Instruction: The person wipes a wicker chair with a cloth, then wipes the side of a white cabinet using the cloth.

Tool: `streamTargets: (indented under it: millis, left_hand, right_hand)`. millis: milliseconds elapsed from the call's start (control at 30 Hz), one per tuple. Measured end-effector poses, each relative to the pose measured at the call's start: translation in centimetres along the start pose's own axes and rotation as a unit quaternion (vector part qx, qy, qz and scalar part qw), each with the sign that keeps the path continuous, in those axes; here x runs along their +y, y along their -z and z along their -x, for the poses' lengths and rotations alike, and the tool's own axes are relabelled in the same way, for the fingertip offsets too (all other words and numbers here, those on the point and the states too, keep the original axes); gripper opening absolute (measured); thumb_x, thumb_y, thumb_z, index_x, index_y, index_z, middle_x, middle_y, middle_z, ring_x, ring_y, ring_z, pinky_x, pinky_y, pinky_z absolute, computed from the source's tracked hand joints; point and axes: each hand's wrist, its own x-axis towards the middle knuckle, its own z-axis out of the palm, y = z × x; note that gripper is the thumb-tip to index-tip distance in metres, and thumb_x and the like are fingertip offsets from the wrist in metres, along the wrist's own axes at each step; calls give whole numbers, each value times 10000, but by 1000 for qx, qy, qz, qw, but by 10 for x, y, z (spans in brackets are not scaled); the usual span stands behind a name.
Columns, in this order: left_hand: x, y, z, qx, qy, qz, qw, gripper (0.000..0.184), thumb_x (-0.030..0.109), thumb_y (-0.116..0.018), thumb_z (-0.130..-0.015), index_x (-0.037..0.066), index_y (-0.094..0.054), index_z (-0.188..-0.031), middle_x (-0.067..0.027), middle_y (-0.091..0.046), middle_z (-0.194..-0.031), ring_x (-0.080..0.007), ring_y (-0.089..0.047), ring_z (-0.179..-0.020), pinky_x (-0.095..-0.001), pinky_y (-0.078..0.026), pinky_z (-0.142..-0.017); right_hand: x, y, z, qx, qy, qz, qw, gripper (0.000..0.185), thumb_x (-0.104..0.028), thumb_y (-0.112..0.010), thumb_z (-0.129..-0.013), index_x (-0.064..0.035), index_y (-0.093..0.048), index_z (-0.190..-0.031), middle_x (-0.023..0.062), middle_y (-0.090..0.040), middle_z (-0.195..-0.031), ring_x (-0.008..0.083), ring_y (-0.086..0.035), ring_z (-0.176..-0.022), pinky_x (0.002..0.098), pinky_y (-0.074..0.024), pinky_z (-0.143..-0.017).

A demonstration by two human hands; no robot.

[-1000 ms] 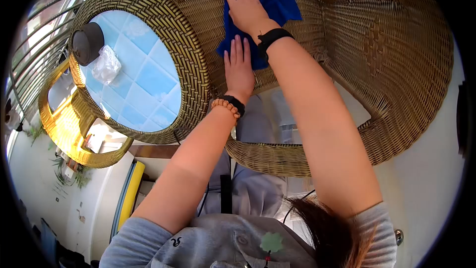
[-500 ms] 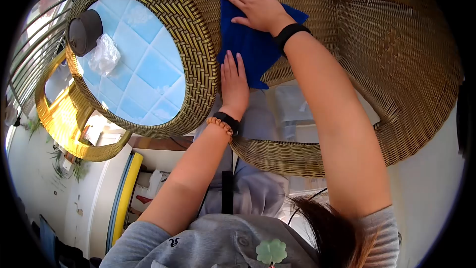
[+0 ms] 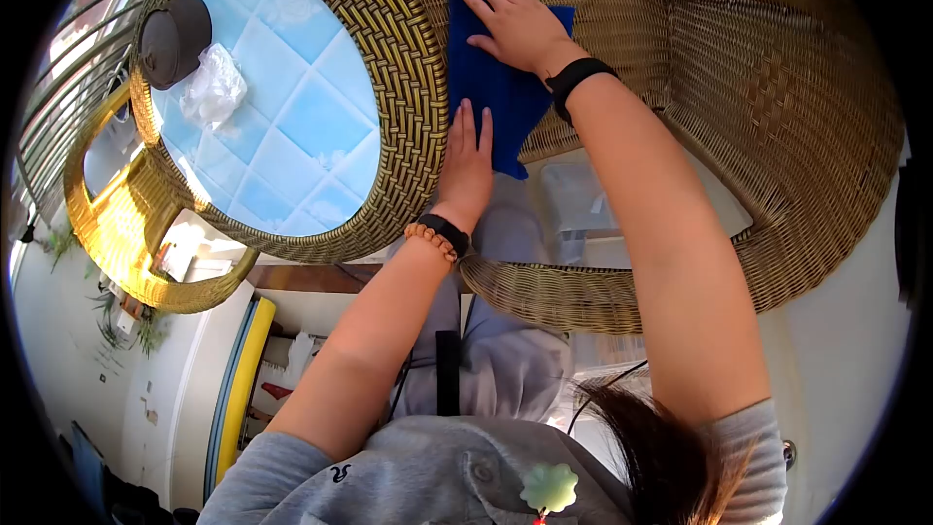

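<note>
A blue cloth (image 3: 505,102) lies spread over the woven seat of a brown wicker chair (image 3: 593,0). My right hand (image 3: 520,24) presses flat on the cloth's upper part, fingers stretched out and a black band at the wrist. Lower down, my left hand (image 3: 468,160) rests with its straight fingers on the cloth's left edge, close to the rim of a round wicker table (image 3: 413,87). Neither hand is wrapped round anything. The patch of seat under the cloth is hidden.
On the table's blue tiled top (image 3: 292,126) are a dark cap (image 3: 175,41) and a crumpled clear plastic bag (image 3: 213,87). A second wicker chair (image 3: 121,238) stands at the left, by railings (image 3: 63,78). A frame opening in the near chair shows below my right forearm.
The cloth's right corner has drawn in and folded under or beside my right hand. Both hands stay flat on the cloth, and the whole view has shifted slightly.
</note>
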Motion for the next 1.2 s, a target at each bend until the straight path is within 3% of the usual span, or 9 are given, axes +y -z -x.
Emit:
streamTargets:
  millis: [167,300,433,500,600,667,933,1100,1200]
  left_hand:
    - [2,11,0,-45,5,23,999,444,-25,-498,-893,23,-503,-1335,-235,-154,-1580,-359,-165,-1470,-402,-298,-1161]
    - [-11,14,10,-100,-62,37,992,265,18,-576,-854,60,-622,-1112,-205,-185,-1583,-343,-227,-1452,-416,-264,-1173]
    - [-15,1,37,-227,-109,-18,968,272,97,-578,-874,89,-629,-1141,-155,-201,-1592,-297,-214,-1462,-414,-245,-1180]
    - [-7,21,52,-313,-117,-86,938,338,143,-501,-930,76,-612,-1243,-165,-290,-1564,-296,-300,-1433,-423,-315,-1146]
    - [1,55,50,-510,33,60,857,360,170,-502,-915,43,-590,-1241,-217,-542,-1360,-341,-511,-1270,-442,-438,-1023]
    - [9,90,61,-439,-24,58,896,363,174,-505,-898,29,-582,-1221,-221,-628,-1191,-370,-583,-1142,-461,-476,-935]
    - [7,226,148,-143,-256,228,928,260,133,-597,-795,10,-583,-1023,-181,-607,-953,-372,-578,-945,-436,-479,-816]
    - [-3,270,190,-141,-321,193,916,239,130,-679,-787,-3,-602,-969,-163,-625,-970,-340,-615,-893,-403,-497,-781]
    - [-18,255,199,-126,-413,130,892,291,52,-700,-764,31,-546,-1010,-147,-604,-903,-343,-607,-869,-411,-489,-763]
  right_hand:
    - [-38,-12,39,-57,-49,64,995,580,-221,-487,-951,-9,-341,-1471,188,-261,-1565,294,-255,-1452,363,-227,-1187]
    - [-69,3,95,-259,-68,274,924,532,-247,-432,-979,11,-367,-1440,278,-322,-1512,409,-304,-1412,463,-265,-1147]
    - [-117,-40,136,-411,-381,208,802,522,-251,-526,-958,64,-426,-1362,380,-398,-1402,492,-439,-1288,522,-429,-1012]
    - [-134,-49,134,-429,-351,192,810,539,-195,-626,-893,62,-448,-1332,388,-456,-1345,518,-525,-1185,516,-521,-881]
    - [-120,0,111,-442,-212,-143,860,218,-67,-674,-781,64,-666,-955,235,-698,-991,367,-679,-954,390,-556,-743]
    - [-118,28,94,-451,-179,-276,830,114,-28,-621,-758,40,-682,-827,235,-684,-871,391,-629,-737,412,-509,-623]
    - [-135,212,166,-87,-313,-414,850,240,-112,-768,-704,19,-688,-887,97,-651,-727,167,-608,-677,327,-492,-626]
    - [-233,332,214,247,-353,-210,878,203,-95,-760,-757,-17,-618,-878,108,-626,-814,247,-605,-706,360,-493,-659]
    - [-268,301,257,218,-395,-195,871,195,-46,-705,-779,-33,-556,-904,111,-587,-826,316,-592,-768,379,-476,-681]
